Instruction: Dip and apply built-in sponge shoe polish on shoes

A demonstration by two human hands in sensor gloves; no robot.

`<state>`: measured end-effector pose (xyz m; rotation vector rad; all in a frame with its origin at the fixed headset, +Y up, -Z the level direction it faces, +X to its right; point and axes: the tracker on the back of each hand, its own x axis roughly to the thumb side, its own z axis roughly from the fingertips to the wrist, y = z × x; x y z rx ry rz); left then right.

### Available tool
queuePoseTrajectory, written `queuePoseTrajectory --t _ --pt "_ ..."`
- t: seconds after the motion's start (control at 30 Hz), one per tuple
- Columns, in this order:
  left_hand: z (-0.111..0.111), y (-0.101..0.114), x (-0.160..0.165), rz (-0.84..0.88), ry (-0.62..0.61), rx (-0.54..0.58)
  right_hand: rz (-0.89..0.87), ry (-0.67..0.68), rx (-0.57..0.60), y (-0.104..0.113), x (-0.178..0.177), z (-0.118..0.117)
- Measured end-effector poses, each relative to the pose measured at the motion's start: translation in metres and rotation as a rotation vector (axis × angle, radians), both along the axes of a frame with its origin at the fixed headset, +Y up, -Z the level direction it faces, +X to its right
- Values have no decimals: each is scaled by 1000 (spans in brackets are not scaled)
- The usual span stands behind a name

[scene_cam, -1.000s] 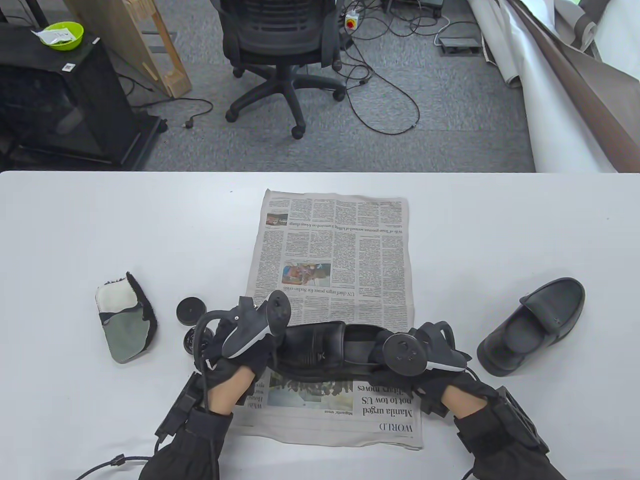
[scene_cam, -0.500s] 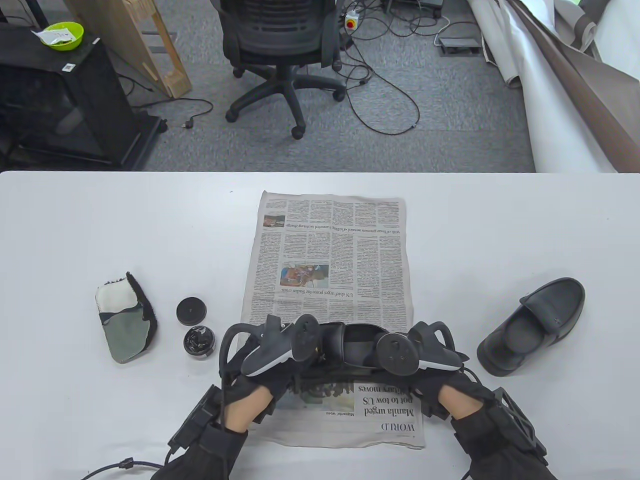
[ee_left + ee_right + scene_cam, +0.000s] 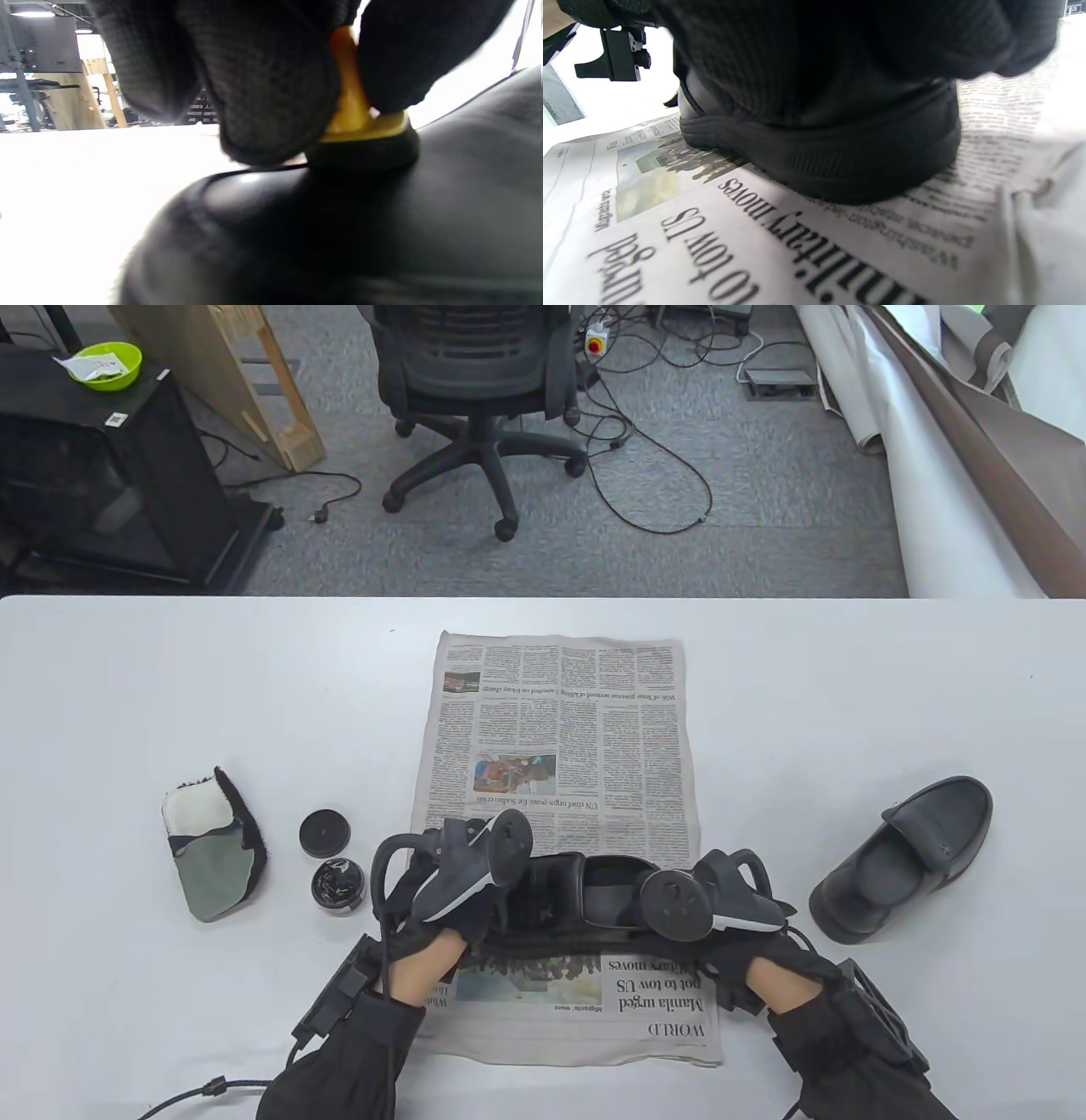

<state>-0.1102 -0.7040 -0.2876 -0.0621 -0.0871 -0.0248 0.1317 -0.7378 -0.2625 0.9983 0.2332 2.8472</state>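
Note:
A black loafer (image 3: 585, 899) lies sideways on a newspaper (image 3: 560, 746) at the table's front. My left hand (image 3: 458, 891) pinches a yellow-handled sponge applicator (image 3: 360, 127) and presses its black sponge against the shoe's toe leather (image 3: 339, 237). My right hand (image 3: 704, 908) grips the shoe's heel end; the right wrist view shows the heel and sole (image 3: 848, 156) on the paper under my fingers. The open polish tin (image 3: 338, 886) and its lid (image 3: 324, 831) sit left of my left hand. A second black loafer (image 3: 908, 857) stands at the right.
A grey and white buffing mitt (image 3: 212, 857) lies at the left, beside the tin. The white table (image 3: 170, 687) stretches out on both sides of the newspaper. An office chair (image 3: 475, 381) stands on the floor beyond the far edge.
My left hand moved right from beside the tin onto the shoe's toe, then drew back slightly left. The newspaper shifted a little. My right hand stayed on the heel.

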Motion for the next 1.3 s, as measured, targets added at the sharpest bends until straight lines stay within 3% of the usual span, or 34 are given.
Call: queuePoseTrajectory --t 0.33,0.5,0.63,0.7,0.83,1.1,1.3 --pt "7 8 -35 -27 85 -151 -17 -14 5 -1 0 0" --pt "18 12 -23 -107 -52 -187 -14 -20 8 -1 1 1" --pt "27 10 -3 45 -152 -234 -21 -20 -1 -1 1 1" --pt "31 11 12 93 -192 -219 -21 -17 -6 -1 1 0" --pt "37 16 31 40 -160 -81 -30 -6 -18 -1 2 -1" --pt "18 8 32 81 -60 79 -35 -1 -24 -2 3 -2" --pt "2 0 23 63 7 45 -30 1 -25 -2 3 -2"
